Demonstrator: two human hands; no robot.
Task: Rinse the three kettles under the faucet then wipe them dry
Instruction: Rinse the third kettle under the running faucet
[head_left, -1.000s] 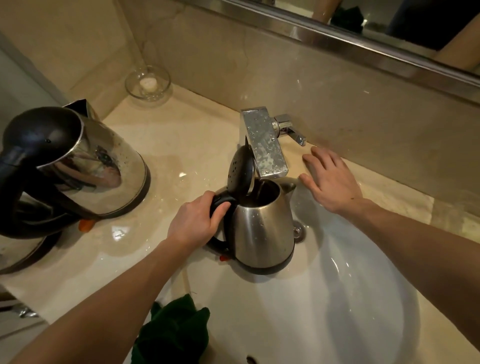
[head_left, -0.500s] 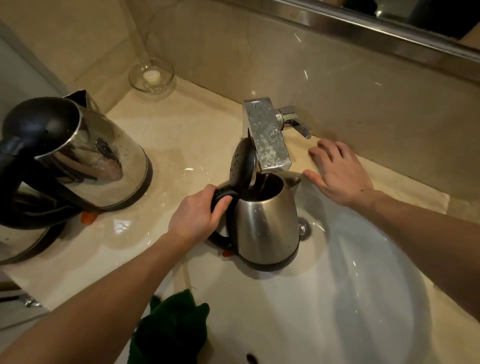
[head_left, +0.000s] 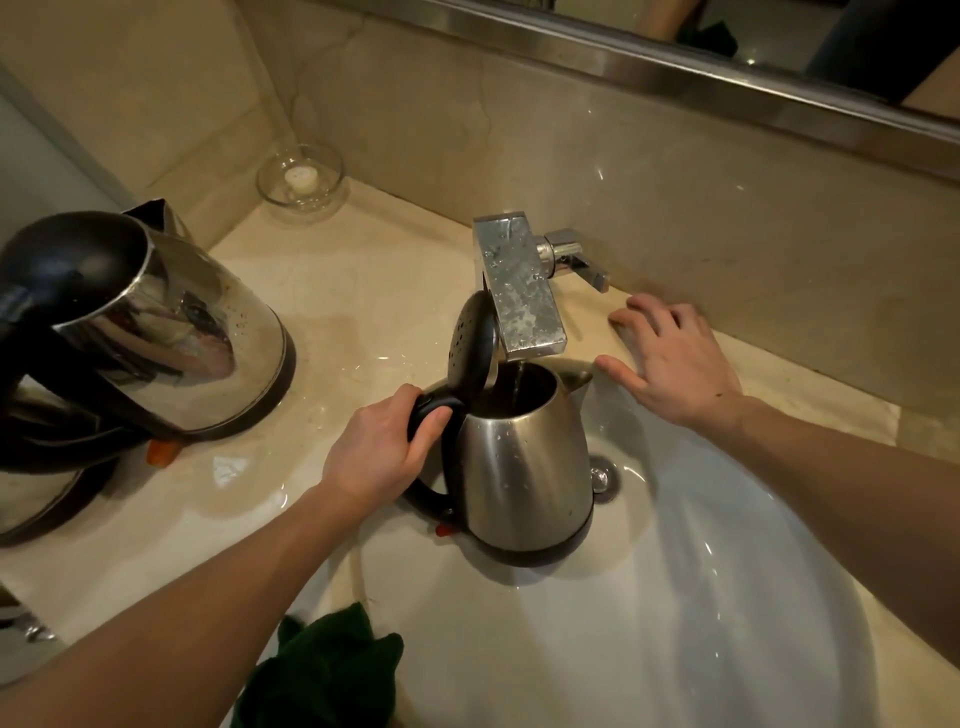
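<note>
A brushed stainless-steel kettle (head_left: 524, 478) stands upright at the back left of the white basin (head_left: 675, 613), just beside the metal drain (head_left: 603, 479). Its body is beaded with drops and its black base has a small red tab at the handle side. The round black lid (head_left: 470, 345) is tipped up on its hinge, and a thin stream of water falls into the open mouth from the flat, rectangular, water-spotted chrome faucet (head_left: 524, 291) directly above.

The left hand (head_left: 379, 457) grips the kettle's black loop handle, its fingers (head_left: 431, 420) clamped around the top of it. The right hand (head_left: 675, 358) lies palm down on the worktop (head_left: 374, 291) just right of the faucet and below its lever (head_left: 579, 262), fingers (head_left: 649, 312) straight and spread apart, holding nothing.

The worktop is glossy cream marble with wet patches, and matching beige stone covers the wall up to a steel-framed mirror (head_left: 623, 60). On the worktop at left stands a larger polished kettle (head_left: 176, 338) with a black lid. Close against it a third kettle (head_left: 31, 499) is cut off by the left edge. A clear glass dish (head_left: 300, 179) holding something white sits in the corner. A dark green cloth (head_left: 322, 670) lies crumpled at the basin's near rim.
</note>
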